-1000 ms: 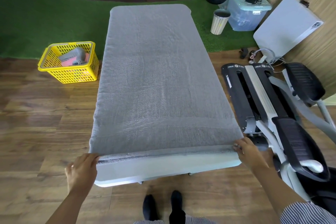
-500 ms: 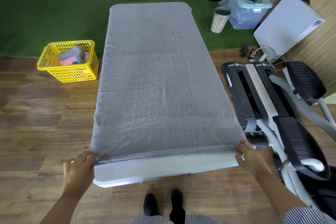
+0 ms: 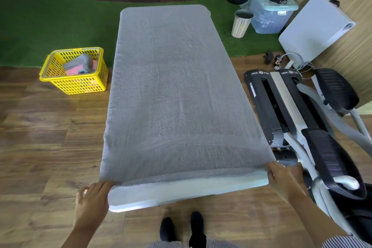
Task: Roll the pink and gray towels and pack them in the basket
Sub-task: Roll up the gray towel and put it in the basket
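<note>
A large gray towel lies spread flat over a long white table, covering it end to end. My left hand pinches the towel's near left corner at the table edge. My right hand pinches the near right corner. Along the near edge the towel is lifted slightly off the table between both hands. A yellow basket stands on the floor left of the table. Inside it lie a rolled gray towel and a rolled pink towel.
A black and gray exercise machine stands close to the table's right side. Beyond it are a striped bin, a clear storage box and a folded white table. Wooden floor surrounds the table; green turf lies behind.
Both hands have drawn the near edge of the gray towel a little up and back from the table's front edge; the left hand shifted slightly lower.
</note>
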Demonstrator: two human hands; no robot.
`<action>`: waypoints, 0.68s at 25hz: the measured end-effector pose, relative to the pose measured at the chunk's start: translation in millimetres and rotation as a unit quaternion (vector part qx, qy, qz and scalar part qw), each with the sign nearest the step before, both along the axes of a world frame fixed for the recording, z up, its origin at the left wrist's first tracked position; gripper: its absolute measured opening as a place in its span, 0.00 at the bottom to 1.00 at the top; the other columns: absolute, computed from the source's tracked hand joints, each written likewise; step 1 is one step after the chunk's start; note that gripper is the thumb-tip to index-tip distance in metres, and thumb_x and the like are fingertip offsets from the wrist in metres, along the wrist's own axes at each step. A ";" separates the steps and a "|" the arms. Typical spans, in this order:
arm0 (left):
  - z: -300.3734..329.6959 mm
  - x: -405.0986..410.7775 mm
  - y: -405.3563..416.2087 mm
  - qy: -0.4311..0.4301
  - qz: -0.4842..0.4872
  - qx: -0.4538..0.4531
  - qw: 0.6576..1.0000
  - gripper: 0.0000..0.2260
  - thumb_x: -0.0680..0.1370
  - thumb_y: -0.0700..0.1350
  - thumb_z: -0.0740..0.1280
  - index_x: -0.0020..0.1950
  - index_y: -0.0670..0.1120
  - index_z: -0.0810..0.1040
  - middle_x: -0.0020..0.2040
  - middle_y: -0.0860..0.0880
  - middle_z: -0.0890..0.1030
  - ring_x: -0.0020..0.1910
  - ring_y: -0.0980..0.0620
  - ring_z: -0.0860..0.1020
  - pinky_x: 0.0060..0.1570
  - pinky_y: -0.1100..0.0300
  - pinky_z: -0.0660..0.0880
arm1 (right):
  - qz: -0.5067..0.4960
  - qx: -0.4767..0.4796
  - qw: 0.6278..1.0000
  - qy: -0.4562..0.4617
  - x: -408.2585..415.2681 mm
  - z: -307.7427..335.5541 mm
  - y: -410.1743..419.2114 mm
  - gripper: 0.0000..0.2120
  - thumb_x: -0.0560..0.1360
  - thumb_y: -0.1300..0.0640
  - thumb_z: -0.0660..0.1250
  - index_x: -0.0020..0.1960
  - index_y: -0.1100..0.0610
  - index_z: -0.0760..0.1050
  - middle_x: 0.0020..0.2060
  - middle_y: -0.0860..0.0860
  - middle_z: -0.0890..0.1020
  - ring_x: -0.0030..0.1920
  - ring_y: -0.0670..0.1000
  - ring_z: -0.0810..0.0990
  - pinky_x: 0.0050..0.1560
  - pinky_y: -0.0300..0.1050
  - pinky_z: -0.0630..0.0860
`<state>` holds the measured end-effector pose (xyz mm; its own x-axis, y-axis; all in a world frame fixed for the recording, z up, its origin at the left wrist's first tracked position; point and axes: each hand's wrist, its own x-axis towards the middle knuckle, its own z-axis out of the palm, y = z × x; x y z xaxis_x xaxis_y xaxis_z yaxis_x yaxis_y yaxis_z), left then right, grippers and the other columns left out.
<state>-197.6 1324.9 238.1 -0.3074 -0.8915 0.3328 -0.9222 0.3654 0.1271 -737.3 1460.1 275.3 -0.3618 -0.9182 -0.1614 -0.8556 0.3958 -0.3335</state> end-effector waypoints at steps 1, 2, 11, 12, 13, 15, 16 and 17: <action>2.2 3.8 -1.4 -0.018 -0.015 0.011 1.000 0.14 0.68 0.40 0.57 0.50 0.52 0.71 0.41 0.50 0.81 0.45 0.51 0.73 0.48 0.46 0.68 | 0.001 0.006 1.000 -0.001 -2.9 -3.3 0.0 0.17 0.72 0.70 0.62 0.37 0.49 0.66 0.35 0.49 0.72 0.35 0.53 0.73 0.38 0.46 0.71; 1.5 5.9 -5.5 -0.030 -0.029 0.015 0.999 0.14 0.68 0.40 0.56 0.50 0.52 0.71 0.41 0.50 0.81 0.44 0.50 0.75 0.47 0.46 0.68 | 0.000 0.006 1.000 0.010 -3.4 -3.1 -1.9 0.14 0.73 0.69 0.62 0.38 0.50 0.68 0.36 0.49 0.72 0.36 0.53 0.73 0.38 0.47 0.71; 4.3 -15.7 -15.5 0.033 -0.004 0.030 0.999 0.10 0.69 0.34 0.63 0.47 0.43 0.79 0.46 0.46 0.78 0.40 0.40 0.78 0.31 0.49 0.76 | 0.004 -0.058 0.998 0.025 5.1 -7.9 -12.9 0.11 0.65 0.74 0.69 0.43 0.63 0.78 0.42 0.55 0.78 0.33 0.56 0.78 0.33 0.45 0.75; 2.5 -14.8 -12.8 0.041 -0.003 0.028 0.999 0.11 0.71 0.39 0.61 0.48 0.43 0.80 0.47 0.45 0.79 0.42 0.41 0.78 0.30 0.50 0.76 | -0.005 -0.058 0.998 0.021 3.6 -10.1 -10.2 0.11 0.64 0.73 0.70 0.45 0.64 0.79 0.44 0.56 0.79 0.35 0.57 0.79 0.36 0.45 0.75; 3.8 -14.9 -10.3 0.044 -0.004 0.026 0.999 0.14 0.72 0.43 0.59 0.48 0.42 0.81 0.47 0.45 0.80 0.44 0.44 0.78 0.30 0.50 0.77 | -0.005 -0.053 0.998 0.018 3.5 -10.7 -8.1 0.13 0.64 0.72 0.71 0.47 0.64 0.79 0.46 0.56 0.80 0.37 0.58 0.80 0.38 0.45 0.75; 3.0 -14.9 -8.5 0.035 -0.023 0.015 0.999 0.17 0.72 0.47 0.58 0.49 0.41 0.83 0.48 0.44 0.81 0.46 0.46 0.77 0.34 0.49 0.77 | -0.001 -0.035 0.999 0.020 5.5 -7.9 -5.9 0.16 0.63 0.72 0.72 0.49 0.64 0.80 0.47 0.56 0.81 0.36 0.58 0.81 0.37 0.46 0.77; 1.1 -14.0 -8.8 0.024 -0.033 0.006 0.999 0.16 0.73 0.45 0.57 0.50 0.41 0.82 0.48 0.44 0.81 0.46 0.45 0.78 0.37 0.47 0.76 | 0.004 -0.028 0.999 0.025 6.0 -7.3 -6.2 0.17 0.62 0.73 0.72 0.50 0.63 0.80 0.46 0.56 0.82 0.35 0.58 0.81 0.35 0.48 0.78; 3.1 -14.6 -8.8 0.007 -0.027 0.005 1.000 0.15 0.73 0.43 0.57 0.50 0.41 0.82 0.49 0.44 0.80 0.47 0.43 0.78 0.40 0.46 0.75 | 0.013 -0.023 0.999 0.030 5.0 -9.4 -7.1 0.17 0.63 0.74 0.71 0.50 0.63 0.80 0.46 0.57 0.82 0.33 0.58 0.81 0.32 0.49 0.79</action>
